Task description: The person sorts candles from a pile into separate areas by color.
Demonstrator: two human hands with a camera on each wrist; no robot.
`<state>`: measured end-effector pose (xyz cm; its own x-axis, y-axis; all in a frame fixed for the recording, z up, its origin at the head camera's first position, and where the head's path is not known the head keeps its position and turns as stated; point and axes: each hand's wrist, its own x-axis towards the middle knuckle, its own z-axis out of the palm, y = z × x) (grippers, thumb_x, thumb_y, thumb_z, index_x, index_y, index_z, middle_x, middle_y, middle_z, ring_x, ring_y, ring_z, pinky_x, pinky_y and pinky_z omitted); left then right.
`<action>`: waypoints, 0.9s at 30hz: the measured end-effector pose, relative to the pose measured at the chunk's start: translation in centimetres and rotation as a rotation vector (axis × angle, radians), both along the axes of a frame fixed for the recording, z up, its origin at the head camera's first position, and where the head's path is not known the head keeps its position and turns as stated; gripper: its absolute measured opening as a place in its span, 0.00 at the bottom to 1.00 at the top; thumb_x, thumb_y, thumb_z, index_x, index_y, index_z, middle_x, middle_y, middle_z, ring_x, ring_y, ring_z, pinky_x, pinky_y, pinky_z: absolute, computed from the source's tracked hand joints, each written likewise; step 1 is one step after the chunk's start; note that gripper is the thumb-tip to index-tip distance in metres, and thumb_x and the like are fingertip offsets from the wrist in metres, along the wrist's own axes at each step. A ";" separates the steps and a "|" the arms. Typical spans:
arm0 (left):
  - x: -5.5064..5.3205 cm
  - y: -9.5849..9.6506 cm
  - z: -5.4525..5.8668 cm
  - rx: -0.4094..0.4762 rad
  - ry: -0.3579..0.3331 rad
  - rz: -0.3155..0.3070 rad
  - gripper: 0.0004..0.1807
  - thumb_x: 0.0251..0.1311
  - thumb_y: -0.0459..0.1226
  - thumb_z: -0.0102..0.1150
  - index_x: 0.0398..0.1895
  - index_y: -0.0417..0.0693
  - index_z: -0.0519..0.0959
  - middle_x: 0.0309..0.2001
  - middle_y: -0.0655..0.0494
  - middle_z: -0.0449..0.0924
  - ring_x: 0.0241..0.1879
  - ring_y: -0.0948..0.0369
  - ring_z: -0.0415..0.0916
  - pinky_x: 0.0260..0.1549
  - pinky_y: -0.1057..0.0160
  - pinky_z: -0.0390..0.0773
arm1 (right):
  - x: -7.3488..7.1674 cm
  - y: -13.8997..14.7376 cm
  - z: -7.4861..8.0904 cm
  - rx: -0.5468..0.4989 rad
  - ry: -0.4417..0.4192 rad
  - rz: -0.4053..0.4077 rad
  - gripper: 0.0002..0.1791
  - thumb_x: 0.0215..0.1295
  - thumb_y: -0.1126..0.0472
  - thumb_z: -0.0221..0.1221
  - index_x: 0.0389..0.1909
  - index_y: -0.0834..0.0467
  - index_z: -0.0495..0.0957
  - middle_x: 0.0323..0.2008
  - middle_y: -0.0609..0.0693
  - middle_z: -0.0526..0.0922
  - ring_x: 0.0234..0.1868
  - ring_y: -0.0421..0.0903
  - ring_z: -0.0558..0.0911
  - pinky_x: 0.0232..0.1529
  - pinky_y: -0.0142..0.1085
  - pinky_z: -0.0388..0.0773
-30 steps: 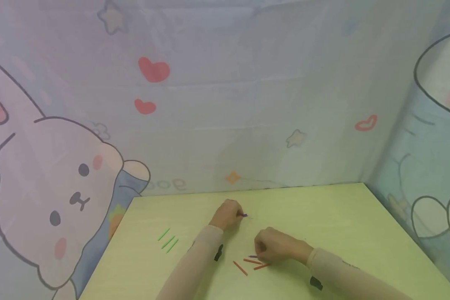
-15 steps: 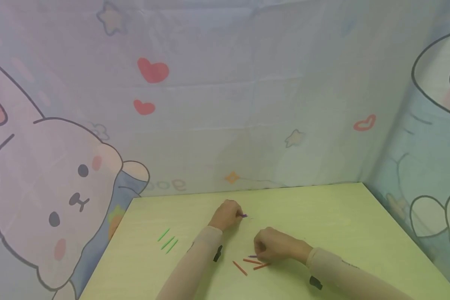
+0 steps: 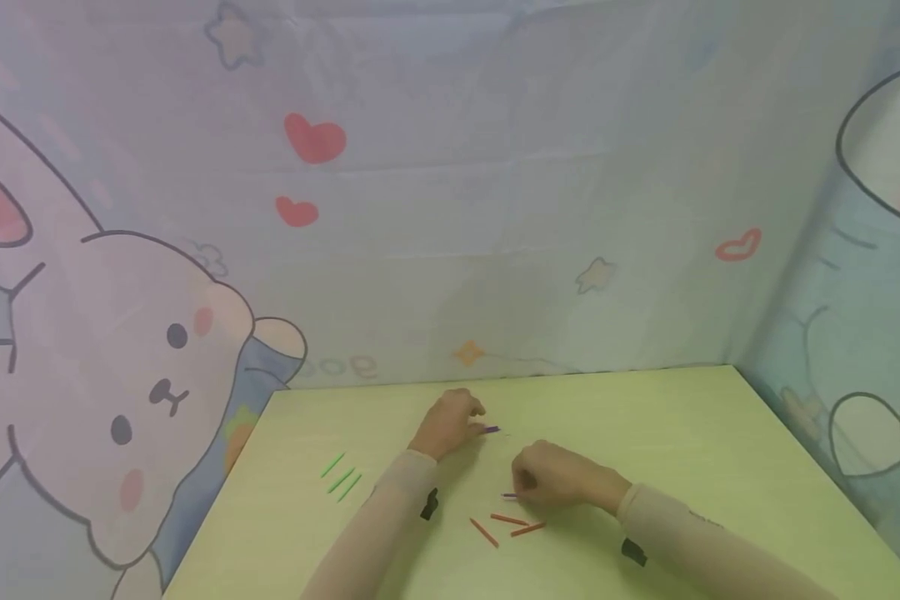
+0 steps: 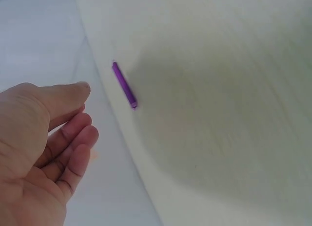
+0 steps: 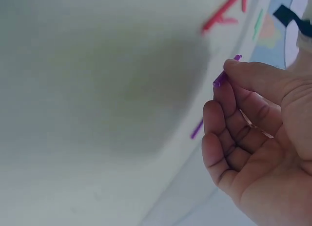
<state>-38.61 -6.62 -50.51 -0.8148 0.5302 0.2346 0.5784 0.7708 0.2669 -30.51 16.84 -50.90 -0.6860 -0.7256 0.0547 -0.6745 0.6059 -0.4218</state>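
A thin, short purple stick lies on the table near its far edge. My left hand is beside it, fingers loosely bent, with nothing in its grasp; the left wrist view shows a gap between the stick and the fingertips. Between thumb and index finger, my right hand pinches a second purple stick, whose end sticks out to the left in the head view. Below this hand lie three red sticks on the table, two of them almost touching.
Three green sticks lie slanted side by side at the left of the pale yellow table. A printed cloth hangs behind the table's far edge and at both sides.
My left hand has let go of its purple stick, its fingers spreading from it. My right hand has moved slightly away from the red sticks with its purple stick. The view has shifted a little.
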 end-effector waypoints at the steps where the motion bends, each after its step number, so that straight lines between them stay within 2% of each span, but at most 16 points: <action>1: 0.2 -0.3 0.2 0.012 -0.004 0.006 0.11 0.70 0.36 0.76 0.52 0.40 0.92 0.49 0.48 0.92 0.51 0.52 0.89 0.54 0.56 0.89 | -0.3 0.1 0.2 -0.002 0.015 -0.003 0.10 0.66 0.69 0.73 0.30 0.52 0.86 0.28 0.37 0.82 0.30 0.31 0.76 0.36 0.29 0.80; 8: 1.5 -2.8 1.9 0.141 0.019 0.009 0.10 0.71 0.30 0.72 0.52 0.37 0.92 0.49 0.45 0.92 0.49 0.50 0.89 0.51 0.52 0.90 | -1.9 1.0 2.6 -0.026 0.069 -0.031 0.11 0.69 0.71 0.71 0.30 0.52 0.84 0.30 0.38 0.83 0.33 0.33 0.77 0.38 0.32 0.81; 12: 2.9 -4.4 2.6 0.194 0.027 0.028 0.10 0.71 0.30 0.72 0.52 0.39 0.92 0.48 0.46 0.91 0.48 0.50 0.87 0.49 0.52 0.90 | -3.2 1.5 4.1 -0.027 0.087 -0.048 0.10 0.71 0.70 0.70 0.32 0.53 0.85 0.32 0.39 0.84 0.33 0.34 0.78 0.38 0.32 0.82; 15: 4.4 -5.5 2.9 0.208 0.028 0.023 0.09 0.72 0.30 0.72 0.52 0.40 0.92 0.48 0.48 0.91 0.48 0.50 0.87 0.48 0.53 0.89 | -4.4 1.3 5.1 -0.020 0.122 -0.059 0.10 0.72 0.69 0.71 0.33 0.53 0.85 0.32 0.40 0.85 0.33 0.35 0.79 0.38 0.33 0.82; 17: 5.5 -6.0 2.8 0.208 0.020 0.006 0.09 0.72 0.30 0.72 0.52 0.41 0.93 0.48 0.48 0.91 0.48 0.50 0.88 0.47 0.54 0.89 | -5.1 1.1 5.6 -0.018 0.138 -0.070 0.09 0.73 0.68 0.71 0.33 0.54 0.86 0.32 0.40 0.85 0.33 0.35 0.79 0.39 0.34 0.82; 21: 7.8 -5.9 2.1 0.186 0.007 -0.066 0.10 0.71 0.30 0.73 0.52 0.40 0.92 0.47 0.48 0.91 0.47 0.51 0.88 0.46 0.57 0.89 | -6.1 0.4 6.0 -0.026 0.151 -0.080 0.07 0.74 0.67 0.71 0.34 0.55 0.87 0.32 0.41 0.85 0.33 0.37 0.79 0.39 0.37 0.83; 27: 10.7 -4.8 0.5 0.107 -0.072 -0.195 0.13 0.67 0.29 0.77 0.53 0.42 0.93 0.47 0.54 0.92 0.49 0.60 0.88 0.51 0.67 0.87 | -7.5 -1.8 4.3 -0.051 0.132 -0.077 0.07 0.73 0.67 0.71 0.33 0.57 0.87 0.31 0.42 0.86 0.34 0.37 0.80 0.40 0.37 0.84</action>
